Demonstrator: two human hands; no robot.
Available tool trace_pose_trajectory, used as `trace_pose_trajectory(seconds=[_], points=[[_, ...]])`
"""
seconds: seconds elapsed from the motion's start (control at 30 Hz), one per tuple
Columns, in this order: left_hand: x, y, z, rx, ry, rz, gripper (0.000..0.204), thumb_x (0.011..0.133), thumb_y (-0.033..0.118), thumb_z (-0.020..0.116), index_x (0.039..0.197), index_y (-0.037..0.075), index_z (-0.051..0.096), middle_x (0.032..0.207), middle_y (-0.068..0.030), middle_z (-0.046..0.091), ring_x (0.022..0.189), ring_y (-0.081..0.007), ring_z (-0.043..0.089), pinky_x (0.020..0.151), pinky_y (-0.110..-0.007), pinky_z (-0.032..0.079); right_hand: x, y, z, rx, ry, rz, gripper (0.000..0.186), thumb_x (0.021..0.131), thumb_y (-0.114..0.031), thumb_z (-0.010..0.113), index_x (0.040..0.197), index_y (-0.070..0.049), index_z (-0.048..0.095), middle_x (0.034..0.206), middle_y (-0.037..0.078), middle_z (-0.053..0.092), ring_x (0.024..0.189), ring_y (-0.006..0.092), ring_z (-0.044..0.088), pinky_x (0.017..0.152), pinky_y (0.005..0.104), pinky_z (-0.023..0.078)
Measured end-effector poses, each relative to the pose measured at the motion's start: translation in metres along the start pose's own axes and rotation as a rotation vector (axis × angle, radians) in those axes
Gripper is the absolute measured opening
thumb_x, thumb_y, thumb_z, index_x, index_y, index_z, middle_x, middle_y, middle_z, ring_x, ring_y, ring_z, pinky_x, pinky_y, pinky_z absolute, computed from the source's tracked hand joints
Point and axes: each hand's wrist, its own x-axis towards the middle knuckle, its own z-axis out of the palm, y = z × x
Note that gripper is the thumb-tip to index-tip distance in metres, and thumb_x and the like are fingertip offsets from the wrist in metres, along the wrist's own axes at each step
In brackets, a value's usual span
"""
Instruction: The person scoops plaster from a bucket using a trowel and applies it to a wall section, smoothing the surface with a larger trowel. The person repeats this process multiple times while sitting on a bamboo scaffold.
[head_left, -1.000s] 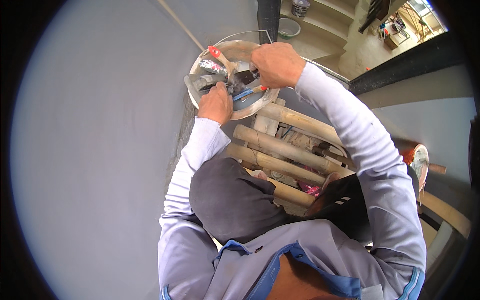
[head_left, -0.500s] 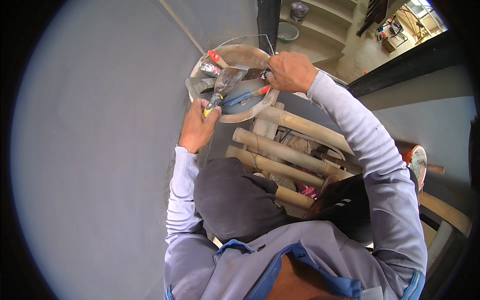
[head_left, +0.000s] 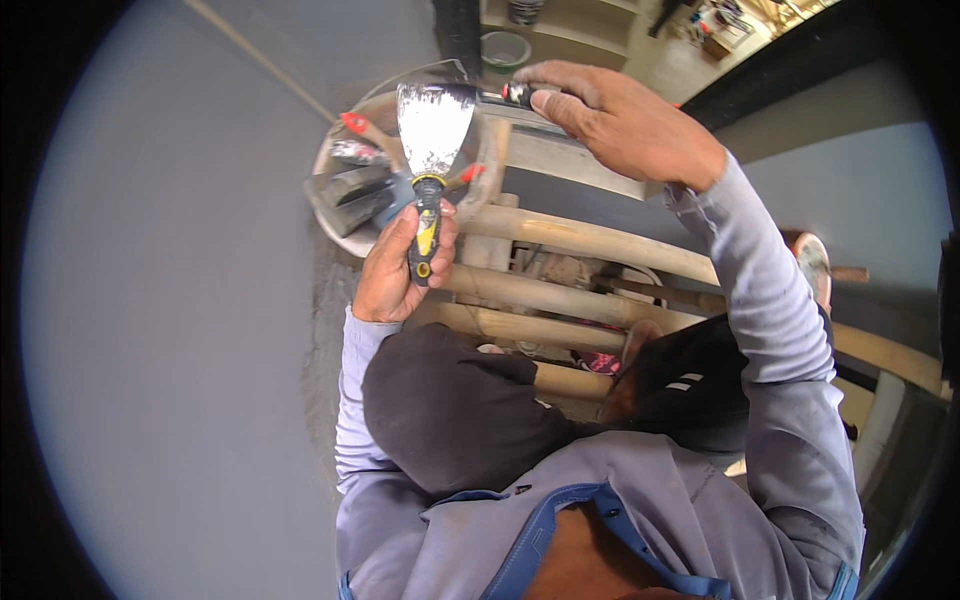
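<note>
- From here, the left hand [head_left: 384, 277] grips the handle of a scraper [head_left: 434, 135], blade pointing far, above the bucket [head_left: 341, 238].
- Farther right, the right hand [head_left: 635, 125] pinches a black-handled tool [head_left: 518, 95] near that blade; touching, I can't tell.

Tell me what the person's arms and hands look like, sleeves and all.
Long, wrinkled, pale lavender-grey sleeves cover both arms down to the wrists, with blue trim low on the right one. The left hand and right hand are ungloved.
</note>
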Motion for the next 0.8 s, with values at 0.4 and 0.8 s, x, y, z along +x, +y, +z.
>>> trace_pose_trajectory(seconds=[0.4, 0.8], points=[[0.077, -0.202, -0.018, -0.284, -0.106, -0.344, 0.036, 0.101, 0.042, 0.036, 0.120, 0.013, 0.044, 0.096, -0.0021, 0.049, 0.081, -0.0137, 0.048, 0.073, -0.032, 0.045, -0.121, 0.012, 0.040, -0.259, 0.109, 0.321, 0.038, 0.093, -0.015, 0.048, 0.129, -0.005, 0.050, 0.097, 0.023, 0.060, 0.083, 0.0395, 0.061, 0.076, 0.0445, 0.049], [0.067, -0.264, -0.015, -0.367, 0.214, -0.272, 0.020, 0.100, 0.036, 0.045, 0.100, 0.016, 0.045, 0.081, 0.0020, 0.048, 0.070, -0.0108, 0.048, 0.058, -0.028, 0.042, -0.145, 0.064, 0.149, -0.337, -0.321, 0.424, 0.042, 0.090, -0.013, 0.048, 0.131, -0.004, 0.050, 0.089, 0.023, 0.065, 0.081, 0.0376, 0.064, 0.074, 0.0449, 0.051]])
